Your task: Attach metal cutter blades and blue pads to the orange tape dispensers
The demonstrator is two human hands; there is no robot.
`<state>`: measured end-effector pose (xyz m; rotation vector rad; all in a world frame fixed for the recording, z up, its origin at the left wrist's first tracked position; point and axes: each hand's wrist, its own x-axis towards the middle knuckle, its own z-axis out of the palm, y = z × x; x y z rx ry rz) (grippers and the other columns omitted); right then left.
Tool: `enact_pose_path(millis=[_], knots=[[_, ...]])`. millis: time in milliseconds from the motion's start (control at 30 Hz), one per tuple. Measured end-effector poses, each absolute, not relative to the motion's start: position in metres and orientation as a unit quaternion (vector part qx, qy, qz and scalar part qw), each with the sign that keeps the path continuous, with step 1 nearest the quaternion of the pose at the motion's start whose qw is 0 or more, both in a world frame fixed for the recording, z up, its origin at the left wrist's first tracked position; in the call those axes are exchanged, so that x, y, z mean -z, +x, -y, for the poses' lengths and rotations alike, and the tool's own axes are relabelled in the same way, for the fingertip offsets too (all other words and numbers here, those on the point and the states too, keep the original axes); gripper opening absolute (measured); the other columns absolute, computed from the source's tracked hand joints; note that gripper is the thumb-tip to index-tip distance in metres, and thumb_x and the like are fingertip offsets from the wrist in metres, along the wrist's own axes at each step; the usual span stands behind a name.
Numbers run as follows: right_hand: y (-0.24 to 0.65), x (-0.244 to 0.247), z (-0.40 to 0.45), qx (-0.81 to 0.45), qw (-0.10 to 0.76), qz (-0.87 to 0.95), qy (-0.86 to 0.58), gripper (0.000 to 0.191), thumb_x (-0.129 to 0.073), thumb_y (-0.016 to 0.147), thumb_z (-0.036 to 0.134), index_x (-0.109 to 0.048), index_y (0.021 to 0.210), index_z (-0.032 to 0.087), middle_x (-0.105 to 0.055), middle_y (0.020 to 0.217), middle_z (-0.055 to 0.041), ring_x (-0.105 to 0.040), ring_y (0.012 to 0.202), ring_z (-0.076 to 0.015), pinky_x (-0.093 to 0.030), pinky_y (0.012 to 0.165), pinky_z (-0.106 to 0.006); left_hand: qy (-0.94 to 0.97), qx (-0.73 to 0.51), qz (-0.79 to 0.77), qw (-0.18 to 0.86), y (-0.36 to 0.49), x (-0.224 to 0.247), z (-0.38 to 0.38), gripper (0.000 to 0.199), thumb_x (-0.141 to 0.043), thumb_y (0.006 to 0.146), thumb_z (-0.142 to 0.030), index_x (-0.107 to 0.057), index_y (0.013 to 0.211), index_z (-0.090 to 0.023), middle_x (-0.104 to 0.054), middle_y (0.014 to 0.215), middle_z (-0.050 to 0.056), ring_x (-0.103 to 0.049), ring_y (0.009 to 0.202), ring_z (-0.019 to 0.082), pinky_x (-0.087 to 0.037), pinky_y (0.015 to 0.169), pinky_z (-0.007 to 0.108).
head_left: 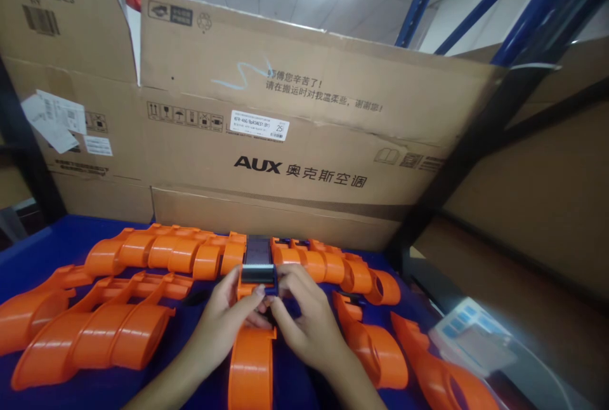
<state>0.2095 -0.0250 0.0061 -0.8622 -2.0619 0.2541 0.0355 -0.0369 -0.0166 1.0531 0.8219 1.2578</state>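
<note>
Between my two hands is an orange tape dispenser (251, 369), its wide ring hanging toward me and its head pointing away. A pale serrated cutter blade (258, 266) and a dark roller (257, 275) show at the head. My left hand (227, 306) grips the left side, thumb across the front below the roller. My right hand (303, 316) is closed on the right side, fingertips at a small dark blue part (270, 287). Some fingers are hidden behind the dispenser. Just beyond the head lies a dark, flat, glossy piece (258, 248).
Several more orange tape dispensers lie in rows on the blue surface (188, 340), to the left (102, 330), along the back (183, 252) and to the right (380, 353). Cardboard panels (304, 143) stand behind. A dark post (440, 165) and a pale plastic packet (471, 337) are at right.
</note>
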Motion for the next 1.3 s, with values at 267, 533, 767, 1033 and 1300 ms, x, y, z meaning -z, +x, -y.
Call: enact_pose_path(millis=[267,533,767,1033,1300], knots=[[0.211,-0.013,0.030,-0.144,0.468,0.803,-0.339,0.013,-0.060,0.088,0.017,-0.050,0.084,0.023,-0.059,0.098,-0.0063,-0.059,0.088,-0.0213,-0.048,0.077,-0.033,0.423,-0.557,-0.348,0.625,0.035,0.018,0.035,0.030,-0.073,0.088,-0.037,-0.060,0.109,-0.019,-0.071,0.078,-0.001,-0.074,0.060,0.017,-0.060,0.064,0.028],[0.213,-0.017,0.032,-0.465,0.486,0.669,-0.316,0.038,-0.051,0.101,0.039,-0.045,0.137,0.029,-0.068,0.115,-0.0076,-0.065,0.110,-0.0249,-0.048,0.097,-0.041,0.394,-0.481,-0.265,0.737,0.035,0.011,0.048,0.078,-0.071,0.090,-0.038,-0.025,0.152,-0.031,-0.078,0.084,0.006,-0.078,0.065,0.026,-0.056,0.060,0.031],[0.214,-0.021,0.033,-0.523,0.440,0.672,-0.286,0.045,-0.060,0.093,0.056,-0.053,0.128,0.027,-0.068,0.115,-0.0092,-0.066,0.106,-0.0272,-0.052,0.089,-0.040,0.440,-0.454,-0.244,0.735,0.035,0.006,0.055,0.082,-0.086,0.076,-0.030,-0.045,0.147,-0.034,-0.064,0.137,0.017,-0.078,0.090,0.032,-0.062,0.078,0.044],[0.201,-0.011,0.031,-0.439,0.499,0.655,-0.361,0.030,-0.068,0.092,0.043,-0.051,0.109,0.025,-0.061,0.091,-0.0003,-0.058,0.076,-0.0155,-0.050,0.067,-0.027,0.475,-0.521,-0.272,0.655,0.035,0.008,0.044,0.048,-0.079,0.083,-0.032,-0.067,0.128,-0.022,-0.069,0.131,0.012,-0.070,0.111,0.032,-0.062,0.086,0.041],[0.197,-0.011,0.034,-0.414,0.511,0.654,-0.374,0.030,-0.070,0.090,0.045,-0.049,0.094,0.024,-0.057,0.087,0.0004,-0.059,0.078,-0.0161,-0.052,0.069,-0.027,0.458,-0.541,-0.338,0.619,0.033,0.006,0.044,0.043,-0.082,0.076,-0.030,-0.075,0.117,-0.022,-0.076,0.120,0.010,-0.068,0.116,0.034,-0.061,0.088,0.039]])
